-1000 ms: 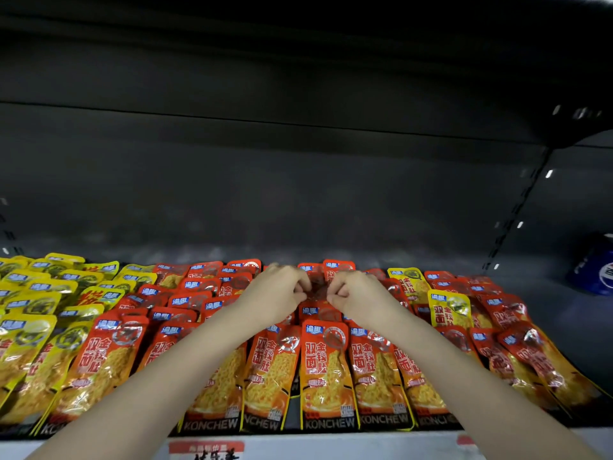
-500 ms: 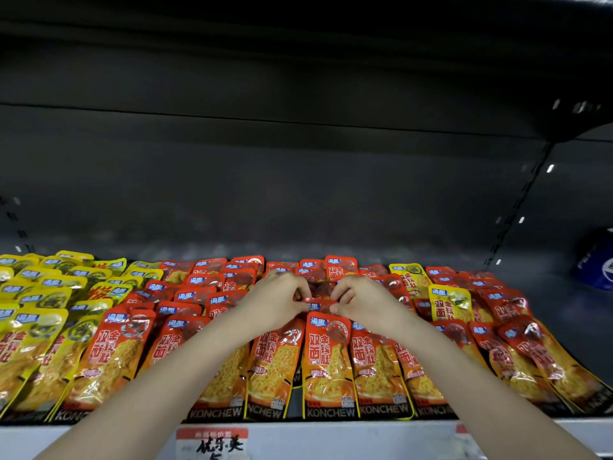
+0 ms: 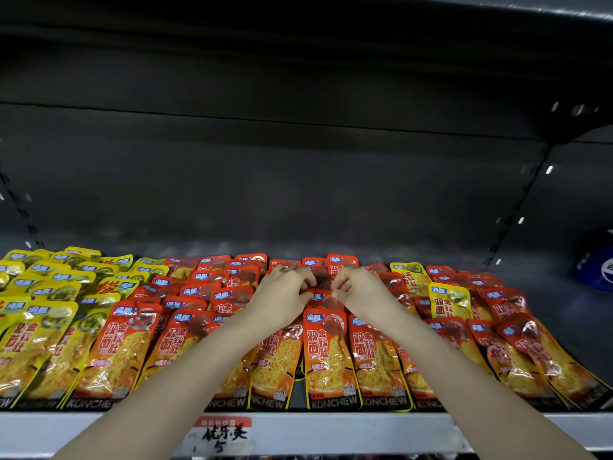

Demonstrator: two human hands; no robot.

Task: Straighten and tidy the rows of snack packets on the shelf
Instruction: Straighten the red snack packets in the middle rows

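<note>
Mid-shelf, centre column: two-hand pinch on one red packet, barely moved over the last second.

The red packet (image 3: 321, 296) lies in the second row back from the shelf's front edge (image 3: 365, 429), about midway between the shelf ends. The left hand (image 3: 285, 293) and right hand (image 3: 363, 293) are close together with fingers curled, each pinching a top corner of it. Versus a second ago, both hands are in nearly the same spot, maybe slightly further apart. The front packet (image 3: 326, 356) below them reads a bit squarer to the edge. My read: this column is nearly squared and they're seating this packet over the one in front. Still to do: a stray yellow packet (image 3: 449, 302) sits among the reds towards the right end, and the right-end columns fan out crooked. The yellow packets (image 3: 39, 327) at the left end look untouched.
</note>
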